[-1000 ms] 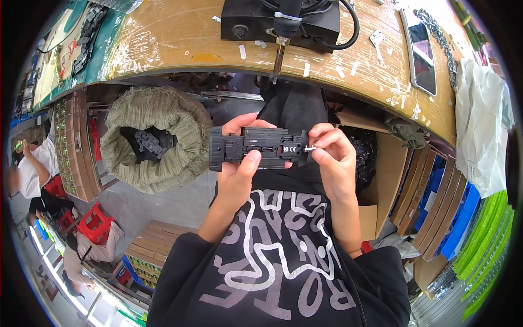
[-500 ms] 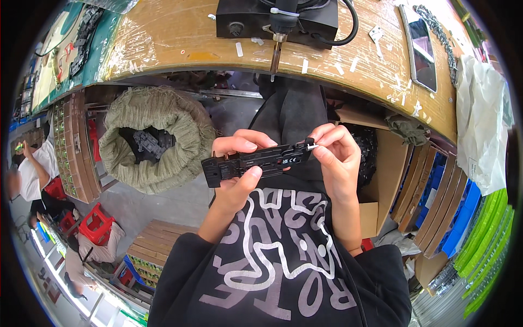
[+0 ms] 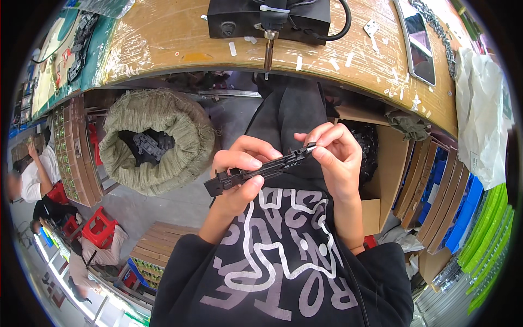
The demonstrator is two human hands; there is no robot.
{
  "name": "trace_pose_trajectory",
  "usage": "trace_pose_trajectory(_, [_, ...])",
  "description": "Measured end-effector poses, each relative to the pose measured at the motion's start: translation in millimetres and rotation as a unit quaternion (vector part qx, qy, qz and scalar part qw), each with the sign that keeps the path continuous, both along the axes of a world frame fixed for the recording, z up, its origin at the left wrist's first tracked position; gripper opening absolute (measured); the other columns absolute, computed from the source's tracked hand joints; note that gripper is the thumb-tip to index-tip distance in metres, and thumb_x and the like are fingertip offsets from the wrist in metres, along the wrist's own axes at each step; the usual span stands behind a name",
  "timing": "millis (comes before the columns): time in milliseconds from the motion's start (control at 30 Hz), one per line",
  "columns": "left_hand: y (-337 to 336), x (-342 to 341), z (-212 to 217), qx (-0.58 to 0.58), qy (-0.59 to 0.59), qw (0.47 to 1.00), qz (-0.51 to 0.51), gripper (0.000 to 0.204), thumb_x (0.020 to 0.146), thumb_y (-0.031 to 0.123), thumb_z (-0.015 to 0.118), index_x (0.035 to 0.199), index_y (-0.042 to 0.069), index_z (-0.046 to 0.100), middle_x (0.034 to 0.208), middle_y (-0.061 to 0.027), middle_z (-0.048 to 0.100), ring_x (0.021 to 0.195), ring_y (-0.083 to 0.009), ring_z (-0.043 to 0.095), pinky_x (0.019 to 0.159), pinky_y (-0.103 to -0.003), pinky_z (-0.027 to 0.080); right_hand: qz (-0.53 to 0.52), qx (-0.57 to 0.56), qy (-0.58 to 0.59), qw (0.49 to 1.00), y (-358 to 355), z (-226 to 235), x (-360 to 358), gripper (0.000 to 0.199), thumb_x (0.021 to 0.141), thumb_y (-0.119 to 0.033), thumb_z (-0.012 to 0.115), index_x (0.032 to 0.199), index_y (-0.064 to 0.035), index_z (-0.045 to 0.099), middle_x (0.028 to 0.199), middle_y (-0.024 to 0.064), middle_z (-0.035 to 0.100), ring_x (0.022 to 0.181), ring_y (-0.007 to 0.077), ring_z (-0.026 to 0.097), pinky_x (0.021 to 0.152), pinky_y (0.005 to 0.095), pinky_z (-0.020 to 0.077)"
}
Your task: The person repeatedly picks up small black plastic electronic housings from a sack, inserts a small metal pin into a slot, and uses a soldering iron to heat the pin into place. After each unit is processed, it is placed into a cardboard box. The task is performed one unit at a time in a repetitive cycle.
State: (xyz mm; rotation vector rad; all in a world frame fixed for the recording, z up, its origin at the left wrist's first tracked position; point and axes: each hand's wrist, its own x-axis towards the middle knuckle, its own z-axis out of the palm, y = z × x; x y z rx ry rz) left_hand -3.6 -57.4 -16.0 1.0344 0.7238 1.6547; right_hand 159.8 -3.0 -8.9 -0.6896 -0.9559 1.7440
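A long, narrow black plastic part (image 3: 279, 165) with small pale print on its side is held in front of my chest, its right end tilted up. My left hand (image 3: 231, 197) is closed around its left half, thumb below and fingers above. At the raised right end, my right hand (image 3: 342, 161) pinches with thumb and index finger. Something small and pale shows at those fingertips, too small to name. The inner face of the part is turned away from view.
Ahead is a film-covered workbench (image 3: 163, 41) with a black box (image 3: 310, 22), a metal-tipped tool (image 3: 268, 52) and a phone (image 3: 418, 46). An olive sack (image 3: 185, 117) of black parts stands left. A cardboard box (image 3: 371, 215) and stacked trays are at right. People sit at far left.
The black part has rolled so that its printed side shows narrower, and its right end sits a little higher. The pale piece at my right fingertips shows less.
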Motion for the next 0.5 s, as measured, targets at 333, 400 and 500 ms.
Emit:
trace_pose_trajectory(333, [7,2,8,-0.051,0.055,0.991,-0.112,0.072,0.069,0.001,0.064,0.128,0.004,0.022,0.118,-0.015,0.039,0.097,-0.0167,0.046,0.086,-0.034,0.039,-0.029,0.148,-0.044,0.988,6,1,8,0.008,0.076,-0.005,0.058,0.083,-0.0012,0.058,0.08,0.0104,0.06,0.079,0.0187,0.054,0.093,0.0459,0.0314])
trace_pose_trajectory(400, [4,-1,2,-0.246,-0.035,0.953,-0.173,0.037,0.081,0.015,0.054,0.114,0.002,0.042,0.101,-0.0072,0.05,0.079,-0.0094,0.046,0.072,-0.024,0.04,-0.024,0.18,-0.047,0.982,10,0,8,0.009,0.075,-0.007,0.06,0.083,-0.0016,0.058,0.081,0.0102,0.061,0.081,0.0192,0.053,0.094,0.0457,0.0296])
trace_pose_trajectory(500, [5,-3,5,-0.359,-0.101,0.892,-0.256,0.036,0.089,0.033,0.039,0.1,0.001,0.052,0.084,-0.0005,0.053,0.073,-0.0046,0.046,0.065,-0.016,0.036,0.017,0.197,-0.058,0.979,10,-4,6,0.012,0.071,-0.01,0.063,0.081,-0.0041,0.06,0.085,0.008,0.062,0.09,0.0207,0.05,0.095,0.0451,0.027])
